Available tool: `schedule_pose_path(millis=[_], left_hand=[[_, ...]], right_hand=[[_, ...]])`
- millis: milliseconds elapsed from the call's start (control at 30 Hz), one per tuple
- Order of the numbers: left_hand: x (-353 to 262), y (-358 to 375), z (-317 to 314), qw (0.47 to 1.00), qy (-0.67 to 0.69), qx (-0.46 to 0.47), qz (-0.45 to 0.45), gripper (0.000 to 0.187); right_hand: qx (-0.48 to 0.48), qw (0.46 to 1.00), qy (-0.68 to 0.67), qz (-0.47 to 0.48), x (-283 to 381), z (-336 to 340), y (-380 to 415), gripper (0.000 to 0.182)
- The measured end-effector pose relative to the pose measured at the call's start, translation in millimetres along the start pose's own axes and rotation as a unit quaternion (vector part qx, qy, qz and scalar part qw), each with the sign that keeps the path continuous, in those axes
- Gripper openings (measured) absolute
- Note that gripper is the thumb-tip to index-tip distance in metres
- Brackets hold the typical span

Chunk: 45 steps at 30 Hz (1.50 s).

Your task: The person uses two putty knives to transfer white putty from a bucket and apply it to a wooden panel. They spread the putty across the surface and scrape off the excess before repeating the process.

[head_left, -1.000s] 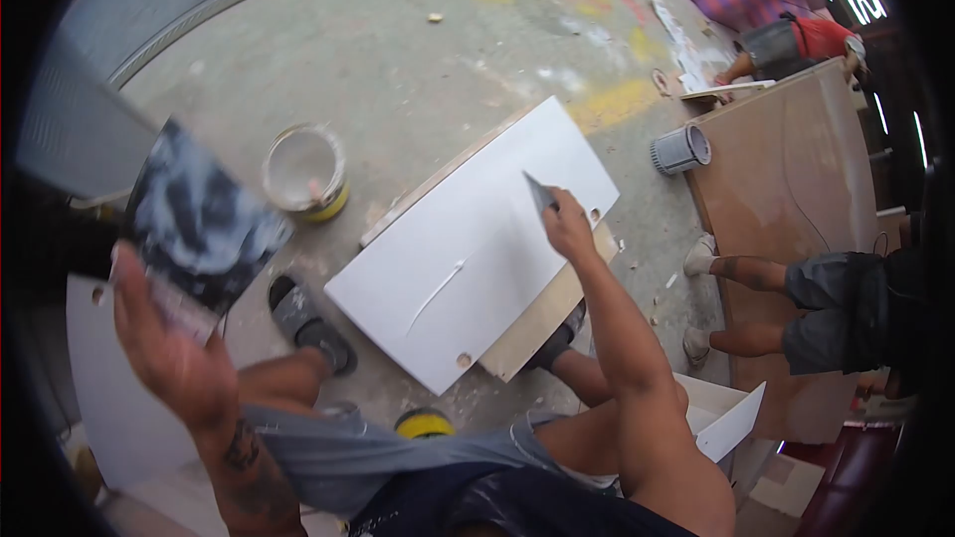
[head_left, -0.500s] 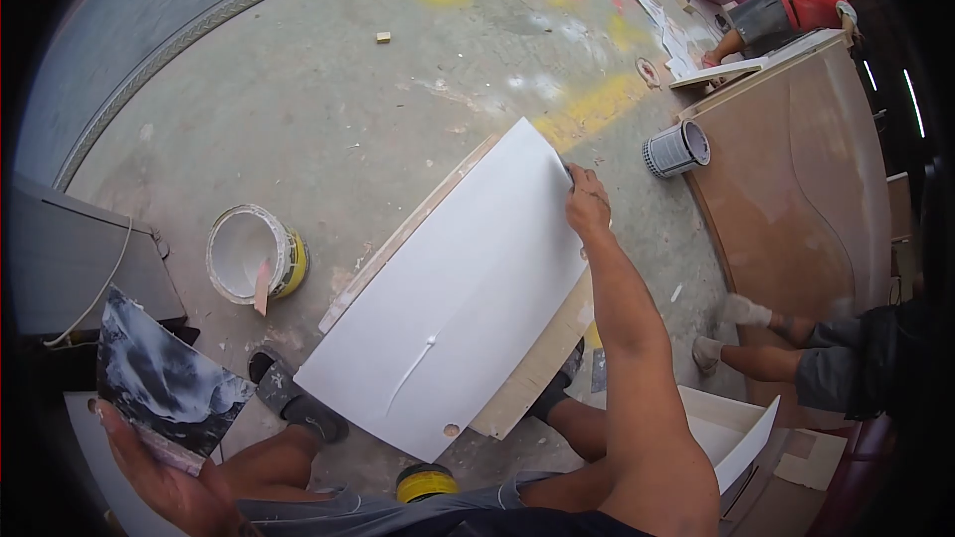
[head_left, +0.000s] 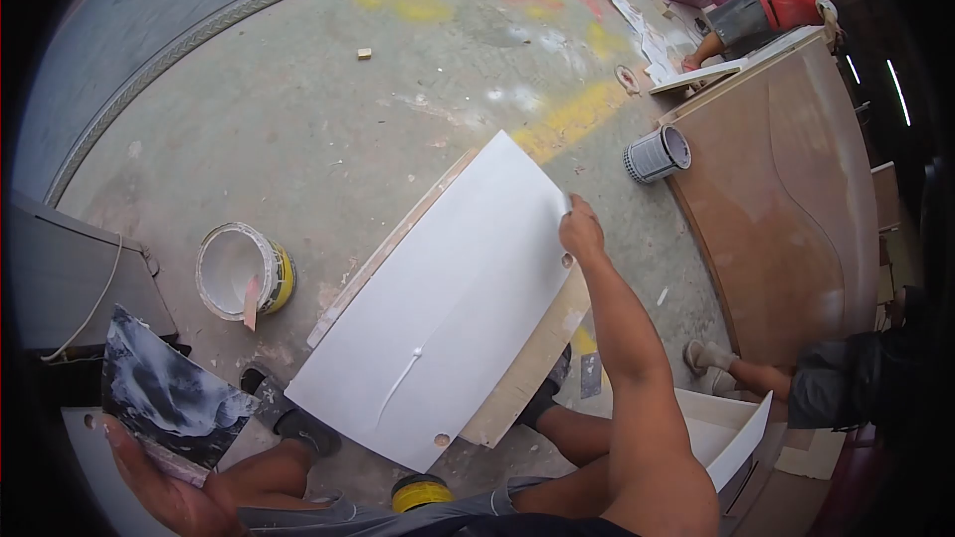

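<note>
A white panel lies tilted in front of me on top of a pale board. A raised white streak with a small blob at its upper end runs along its lower part, near a round hole. My right hand is at the panel's right edge, fingers closed; whatever is in them is hidden. At the lower left my left hand grips a black board smeared with white paste, held by its pale lower edge.
A paint bucket with a flat stick stands left of the panel. A grey can sits near a large brown panel. A yellow-banded tub is between my legs. A person bends at the upper right; another person's legs show at right.
My right hand has come down slightly along the panel's right edge. The view has shifted a little. The person at right has moved their feet. My left hand still holds the smeared board.
</note>
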<state>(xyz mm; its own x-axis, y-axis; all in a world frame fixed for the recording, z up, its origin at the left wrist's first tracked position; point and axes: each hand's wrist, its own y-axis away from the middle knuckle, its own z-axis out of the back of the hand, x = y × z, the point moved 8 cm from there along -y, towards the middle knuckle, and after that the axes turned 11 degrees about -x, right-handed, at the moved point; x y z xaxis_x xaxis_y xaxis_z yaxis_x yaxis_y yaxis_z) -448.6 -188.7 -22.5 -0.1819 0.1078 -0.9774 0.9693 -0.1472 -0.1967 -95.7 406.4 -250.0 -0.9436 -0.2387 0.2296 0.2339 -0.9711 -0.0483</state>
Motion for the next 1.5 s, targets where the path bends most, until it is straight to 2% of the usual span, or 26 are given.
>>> schedule_pose_path(millis=[33,67,167,233,267,333,400,433,467,567,633,700,733,833,967,1000,1033,1067,1133,1167,1233,1300,1367,1433,1500], left_hand=[[1.7,-0.8,2.0,0.999,0.030,-0.002,0.013,0.050],[3.4,-1.3,4.5,0.998,0.058,-0.003,0.028,0.050],[9.0,-2.6,10.7,0.987,0.143,-0.012,0.070,0.049],[-1.0,-0.6,16.4,0.998,-0.048,-0.021,-0.025,0.048],[-6.3,2.3,18.3,0.987,-0.145,-0.025,-0.072,0.048],[-15.4,8.4,18.4,0.929,-0.334,-0.031,-0.158,0.048],[-12.3,7.7,23.7,0.951,-0.276,-0.046,-0.127,0.048],[-2.9,4.7,29.9,0.990,-0.120,-0.058,-0.053,0.048],[7.1,3.4,33.2,0.997,0.039,-0.070,0.023,0.048],[8.1,2.5,33.7,0.992,0.098,-0.057,0.049,0.048],[3.5,3.7,31.1,0.995,0.088,-0.044,0.024,0.049],[2.3,7.2,27.5,0.989,0.098,-0.102,0.035,0.046],[0.6,12.7,17.1,0.979,0.110,-0.164,0.057,0.045],[-17.1,9.7,-21.5,0.959,0.265,0.024,0.094,0.047],[-25.0,5.1,-19.2,0.988,0.141,-0.030,0.053,0.043],[-30.3,5.9,-23.2,0.985,0.167,-0.013,0.047,0.042],[-35.4,6.9,-19.2,0.996,0.078,0.008,-0.037,0.042],[-34.7,8.3,-6.5,0.993,-0.024,-0.018,-0.117,0.042],[-32.2,2.3,6.2,0.994,0.007,-0.031,-0.103,0.041],[-24.9,-2.2,3.4,0.989,0.146,-0.022,-0.009,0.041],[-40.5,-0.7,7.3,0.995,0.030,-0.010,-0.097,0.040],[-42.8,1.3,3.8,0.995,0.068,-0.064,-0.042,0.039],[-34.4,-10.2,18.4,0.995,0.052,-0.049,-0.075,0.038],[-25.9,-7.6,15.8,0.973,0.194,-0.089,0.088,0.038],[-32.2,-5.9,9.8,0.975,0.215,-0.033,0.044,0.037]], right_hand=[[0.004,0.999,0.010,-0.051,-13.3,0.4,-5.2,0.039],[0.010,0.998,-0.002,-0.062,-20.7,0.3,-8.5,0.047],[0.012,0.987,0.003,-0.161,-45.2,-10.3,-17.3,0.046],[0.019,0.984,0.009,-0.177,-50.6,-22.8,-26.7,0.046],[0.024,0.982,0.011,-0.185,-52.7,-30.3,-31.0,0.046],[0.025,0.985,-0.006,-0.169,-37.4,-31.0,-35.7,0.046],[0.027,0.990,-0.016,-0.136,-15.8,-27.3,-40.3,0.047],[0.028,0.993,-0.017,-0.111,-0.2,-24.8,-41.2,0.047],[0.029,0.996,-0.019,-0.086,16.0,-23.8,-42.2,0.048],[0.015,1.000,-0.001,-0.025,46.2,-28.2,-33.4,0.048],[0.036,0.999,-0.003,0.019,67.3,-24.3,-12.3,0.047],[0.039,0.997,0.001,0.061,82.9,-24.7,9.7,0.046],[0.034,0.996,0.004,0.079,89.2,-27.1,23.3,0.046],[0.030,0.990,-0.015,0.140,111.9,-35.6,66.4,0.045],[0.051,0.978,-0.025,0.199,148.5,-41.4,153.5,0.045],[0.048,0.975,-0.028,0.215,160.4,-39.2,172.7,0.045],[0.054,0.971,-0.031,0.229,171.0,-37.8,194.2,0.045],[0.063,0.968,-0.033,0.240,178.8,-36.5,220.3,0.045],[0.080,0.960,-0.036,0.266,196.2,-40.0,271.5,0.046],[0.084,0.956,-0.034,0.280,204.2,-41.7,292.9,0.046],[0.104,0.948,-0.039,0.300,217.7,-42.8,336.3,0.049],[0.131,0.939,-0.052,0.313,229.9,-43.5,375.4,0.053],[0.127,0.925,-0.071,0.351,234.2,-46.0,414.7,0.054],[0.144,0.913,-0.070,0.375,235.2,-45.6,450.8,0.055],[0.171,0.896,-0.079,0.403,232.9,-43.9,484.6,0.051]])
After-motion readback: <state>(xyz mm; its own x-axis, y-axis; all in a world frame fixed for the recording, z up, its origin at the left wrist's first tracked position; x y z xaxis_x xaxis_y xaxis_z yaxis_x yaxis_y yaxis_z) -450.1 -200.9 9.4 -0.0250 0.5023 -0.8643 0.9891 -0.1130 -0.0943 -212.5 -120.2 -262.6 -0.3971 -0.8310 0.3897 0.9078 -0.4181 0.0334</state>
